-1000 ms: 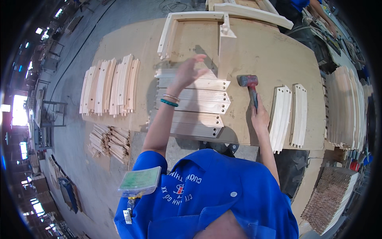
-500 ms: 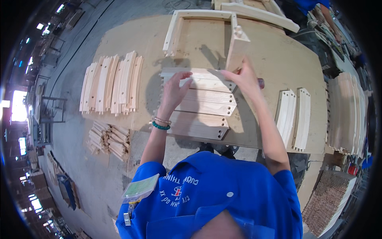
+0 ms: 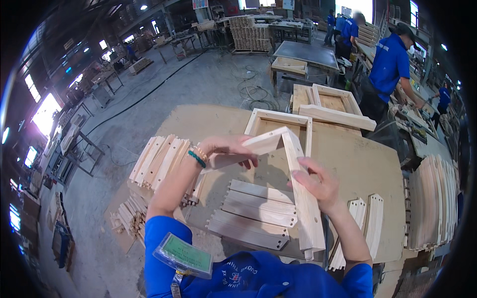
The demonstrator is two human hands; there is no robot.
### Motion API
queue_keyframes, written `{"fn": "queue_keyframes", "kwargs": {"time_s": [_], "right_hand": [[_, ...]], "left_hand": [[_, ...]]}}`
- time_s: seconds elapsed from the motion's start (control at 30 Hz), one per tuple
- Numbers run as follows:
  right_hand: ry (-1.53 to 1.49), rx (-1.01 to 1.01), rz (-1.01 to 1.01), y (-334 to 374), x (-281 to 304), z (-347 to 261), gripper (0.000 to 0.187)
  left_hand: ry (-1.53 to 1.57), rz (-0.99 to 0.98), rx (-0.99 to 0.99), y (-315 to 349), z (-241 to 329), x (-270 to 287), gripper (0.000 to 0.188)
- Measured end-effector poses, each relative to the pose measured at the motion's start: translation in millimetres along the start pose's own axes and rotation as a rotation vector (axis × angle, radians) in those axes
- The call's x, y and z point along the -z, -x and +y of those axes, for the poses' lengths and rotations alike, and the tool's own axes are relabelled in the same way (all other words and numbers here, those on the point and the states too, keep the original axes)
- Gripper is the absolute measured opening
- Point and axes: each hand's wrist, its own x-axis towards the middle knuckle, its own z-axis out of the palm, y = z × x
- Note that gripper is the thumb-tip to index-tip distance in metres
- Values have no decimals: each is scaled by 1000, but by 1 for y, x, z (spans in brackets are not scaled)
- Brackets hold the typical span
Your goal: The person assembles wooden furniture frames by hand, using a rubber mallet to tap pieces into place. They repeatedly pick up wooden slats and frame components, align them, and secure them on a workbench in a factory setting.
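Note:
Both my hands hold an L-shaped wooden frame piece [image 3: 304, 208] above the worktable, its two pale rails meeting in a corner at the top. My left hand [image 3: 231, 149], with bracelets at the wrist, is closed round the left rail, fingers curling under it. My right hand [image 3: 318, 185] grips the right rail below the corner, thumb across its face. This rail slants down toward me and has a peg at its lower end. Under the held piece, several flat boards [image 3: 258, 208] with holes at their right ends lie side by side. Behind it lies another wooden frame [image 3: 280, 116].
Stacked slats [image 3: 159, 159] lie at the left of the cardboard-covered table [image 3: 362, 164], with a bundle of short sticks [image 3: 131, 216] below. Slats [image 3: 372, 218] lie at the right, near a taller stack [image 3: 432, 203]. A co-worker [image 3: 390, 64] stands at the back right.
The view has tilted up, showing more of the workshop. My left hand has gone from above the boards to grip a rail. The L-shaped piece is now raised between both hands.

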Motion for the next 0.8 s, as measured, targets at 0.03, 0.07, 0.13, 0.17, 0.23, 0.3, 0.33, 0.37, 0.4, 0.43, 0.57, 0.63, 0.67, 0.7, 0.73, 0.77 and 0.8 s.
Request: {"fn": "queue_keyframes", "kwargs": {"time_s": [0.03, 0.07, 0.13, 0.17, 0.23, 0.3, 0.33, 0.37, 0.4, 0.43, 0.57, 0.63, 0.67, 0.7, 0.73, 0.77, 0.8], "right_hand": [[-4, 4, 10, 1, 4, 2, 42], [139, -83, -32, 2, 9, 9, 46], [307, -323, -116, 34, 28, 33, 50], [322, -460, -141, 64, 35, 49, 51], [239, -808, -199, 120, 37, 44, 45], [214, -1034, -240, 185, 44, 31, 39], [187, -1126, -250, 214, 46, 21, 37], [219, -1153, -223, 237, 47, 14, 36], [254, -1181, -197, 259, 48, 4, 35], [279, -1203, -171, 270, 47, -4, 34], [371, -1124, -146, 267, 35, -13, 32], [344, -1189, -142, 263, 31, -12, 32], [328, -1220, -139, 261, 30, -12, 32], [299, -1224, -128, 264, 27, -13, 31], [272, -1225, -115, 266, 23, -12, 31], [244, -1225, -103, 269, 20, -12, 31], [240, -1231, -96, 270, 19, -13, 30]], "left_hand": [[198, -62, 22, -5, 1, -4, 57], [121, 58, -89, -8, 2, -7, 52], [359, 243, -149, -2, 10, -15, 44], [37, 396, -132, 1, 18, -15, 43], [-449, 665, -227, 19, -2, -4, 36], [-618, 713, -173, 25, -3, -9, 29], [-573, 705, -183, 28, -13, -11, 28], [-534, 709, -196, 28, -21, -11, 28], [-537, 702, -191, 22, -24, -18, 27], [-545, 703, -178, 20, -27, -23, 26], [-509, 763, -181, 15, -56, -35, 24], [-573, 780, -160, 9, -63, -40, 24], [-606, 790, -148, 8, -67, -43, 24], [-604, 773, -148, 8, -71, -43, 24], [-602, 759, -150, 9, -74, -43, 24], [-600, 745, -150, 8, -78, -42, 24], [-626, 749, -184, 5, -80, -44, 23]]}}
